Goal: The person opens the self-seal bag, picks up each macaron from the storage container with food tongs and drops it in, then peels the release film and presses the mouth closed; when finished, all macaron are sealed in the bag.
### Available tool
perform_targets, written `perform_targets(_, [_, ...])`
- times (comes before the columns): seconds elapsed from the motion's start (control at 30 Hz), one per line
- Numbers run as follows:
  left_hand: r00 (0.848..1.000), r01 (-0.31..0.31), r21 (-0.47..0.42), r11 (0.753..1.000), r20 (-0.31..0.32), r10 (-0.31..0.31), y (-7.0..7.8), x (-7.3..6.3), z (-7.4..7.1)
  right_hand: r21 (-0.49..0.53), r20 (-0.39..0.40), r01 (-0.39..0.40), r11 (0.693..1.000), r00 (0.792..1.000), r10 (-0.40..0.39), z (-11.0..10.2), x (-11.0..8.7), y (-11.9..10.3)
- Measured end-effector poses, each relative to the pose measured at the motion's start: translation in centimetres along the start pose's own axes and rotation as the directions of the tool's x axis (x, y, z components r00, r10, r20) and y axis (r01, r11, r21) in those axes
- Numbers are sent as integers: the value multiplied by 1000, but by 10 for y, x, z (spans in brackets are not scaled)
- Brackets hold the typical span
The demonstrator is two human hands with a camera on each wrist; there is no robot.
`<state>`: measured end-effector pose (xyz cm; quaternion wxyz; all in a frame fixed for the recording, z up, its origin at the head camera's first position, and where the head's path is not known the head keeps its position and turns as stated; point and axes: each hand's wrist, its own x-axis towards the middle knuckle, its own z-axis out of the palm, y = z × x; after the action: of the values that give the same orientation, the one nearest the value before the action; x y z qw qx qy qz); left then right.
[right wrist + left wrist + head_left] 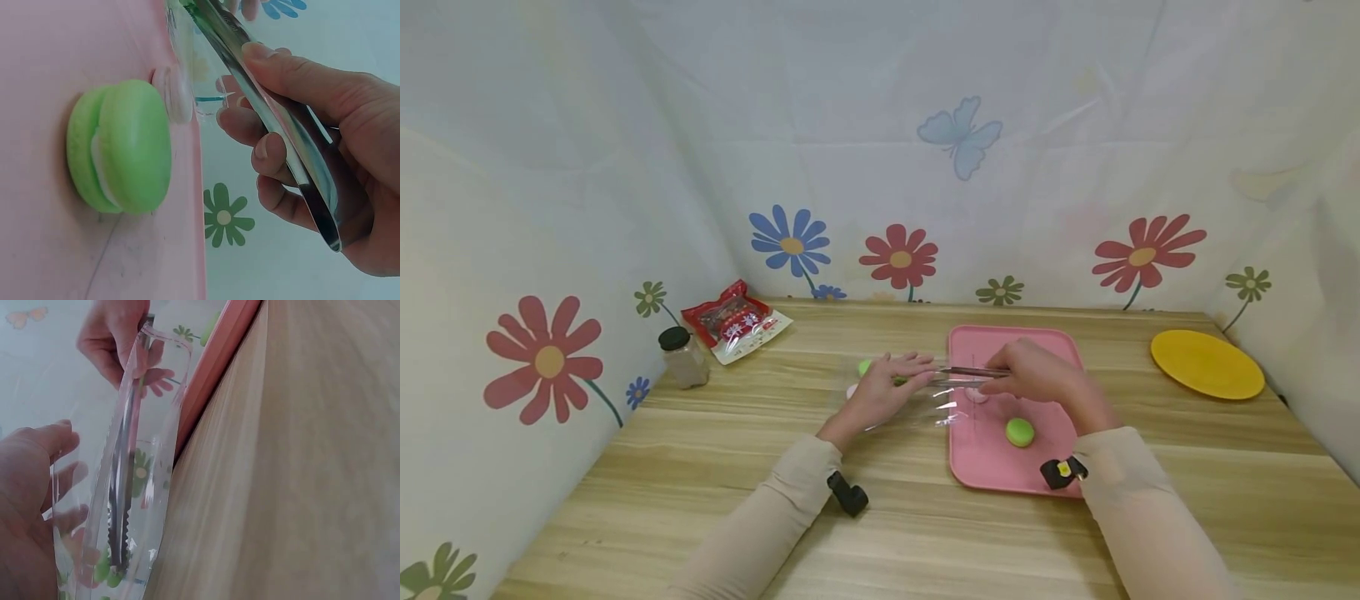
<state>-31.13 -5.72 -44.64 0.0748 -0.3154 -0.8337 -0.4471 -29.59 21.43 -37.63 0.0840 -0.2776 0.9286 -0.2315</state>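
My right hand [1033, 371] grips metal tongs [275, 119], whose toothed ends reach into a clear plastic bag [159, 512]. Inside the bag, a green macaron [107, 570] shows at the tong tips, partly hidden by the plastic's glare. My left hand [882, 390] lies against the bag with its fingers extended, some seen through the plastic in the left wrist view. Under and beside my right hand is a pink tray [977, 475]. On it sit a green macaron [1019, 432] and a pale pink macaron [180, 94], the latter close under the tongs in the head view.
A yellow plate [1207, 364] lies at the right. At the back left stand a dark-lidded jar [685, 360] and a red and white food packet [736, 323]. Flower-printed cloth [850, 167] hangs behind the wooden table [910, 533].
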Motion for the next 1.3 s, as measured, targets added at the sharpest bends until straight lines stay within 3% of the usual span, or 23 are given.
perform_targets(0.8, [1000, -14, -30, 999, -15, 14, -2, 2, -1, -16, 0, -27, 1000, 1000, 27, 6, 8, -3])
perform_targets(1.03, [1000, -7, -34, 999, -14, 7, -2, 2, 1, -40, -33, -6, 999, 999, 5, -6, -16, 1])
perform_targets(1.3, [1000, 0, -24, 1000, -4, 0, -3, 2, 0, -18, -2, -36, 999, 999, 36, -32, -66, 12])
